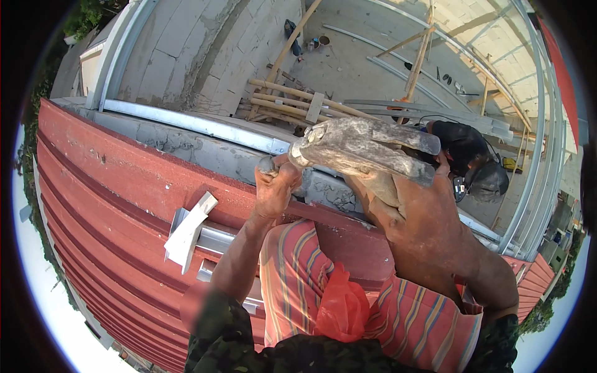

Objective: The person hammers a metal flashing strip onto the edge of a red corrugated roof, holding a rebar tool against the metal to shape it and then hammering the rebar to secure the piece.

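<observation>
My right hand [429, 214] is raised close in front of me, wrapped round the handle of a claw hammer. The hammer's head [367, 146] is grey and crusted; its two prongs point right and its striking end points left. Most of the handle is hidden by the hand. My left hand [277, 186] is closed just left of the striking end, above the wall edge. A small grey rounded bit shows at its fingertips, too unclear to name. Below the hands runs a galvanized metal channel [199, 121] along the top of the block wall [333, 189].
I sit on a red ribbed metal roof [118, 217]. A pale offcut [189, 233] lies across metal profile pieces [214, 240] to the left. A red plastic bag [342, 304] rests on my lap. Below right, another person [463, 149] in dark clothing is near bamboo poles [292, 96].
</observation>
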{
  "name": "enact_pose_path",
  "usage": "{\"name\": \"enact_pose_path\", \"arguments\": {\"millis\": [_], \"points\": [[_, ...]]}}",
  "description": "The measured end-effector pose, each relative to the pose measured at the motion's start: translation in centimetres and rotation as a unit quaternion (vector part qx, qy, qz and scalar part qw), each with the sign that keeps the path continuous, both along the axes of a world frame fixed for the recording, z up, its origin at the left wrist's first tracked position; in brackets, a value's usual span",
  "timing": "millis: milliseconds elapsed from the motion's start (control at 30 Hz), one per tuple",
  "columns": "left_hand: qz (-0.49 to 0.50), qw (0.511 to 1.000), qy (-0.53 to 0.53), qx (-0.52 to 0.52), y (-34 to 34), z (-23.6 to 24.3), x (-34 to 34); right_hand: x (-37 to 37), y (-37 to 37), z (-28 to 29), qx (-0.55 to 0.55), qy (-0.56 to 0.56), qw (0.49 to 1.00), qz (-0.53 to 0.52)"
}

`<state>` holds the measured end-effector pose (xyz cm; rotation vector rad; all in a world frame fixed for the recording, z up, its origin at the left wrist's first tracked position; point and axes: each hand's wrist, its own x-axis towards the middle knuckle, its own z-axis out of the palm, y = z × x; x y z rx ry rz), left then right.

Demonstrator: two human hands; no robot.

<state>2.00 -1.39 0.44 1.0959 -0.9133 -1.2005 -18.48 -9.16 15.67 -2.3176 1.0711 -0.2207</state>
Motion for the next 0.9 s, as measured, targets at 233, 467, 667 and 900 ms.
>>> {"name": "enact_pose_path", "arguments": {"millis": [233, 467, 667, 900], "points": [[0.02, 0.98, 0.16, 0.119, -0.9, 1.4, 1.4, -0.9, -0.7, -0.1, 0.046, 0.007, 0.998, -0.052], [-0.026, 0.988, 0.011, 0.153, 0.0, 1.0, 0.7, -1.3, -0.3, -0.9, 0.075, 0.011, 0.997, -0.031], [-0.114, 0.979, -0.171, 0.001, -0.9, 1.4, -1.5, -0.7, -0.7, 1.5, 0.0, -0.033, 0.999, -0.026], [-0.131, 0.988, -0.075, 0.033, -1.2, -0.4, -2.1, -0.5, 0.5, -0.9, -0.002, 0.04, 0.999, 0.022]]}}
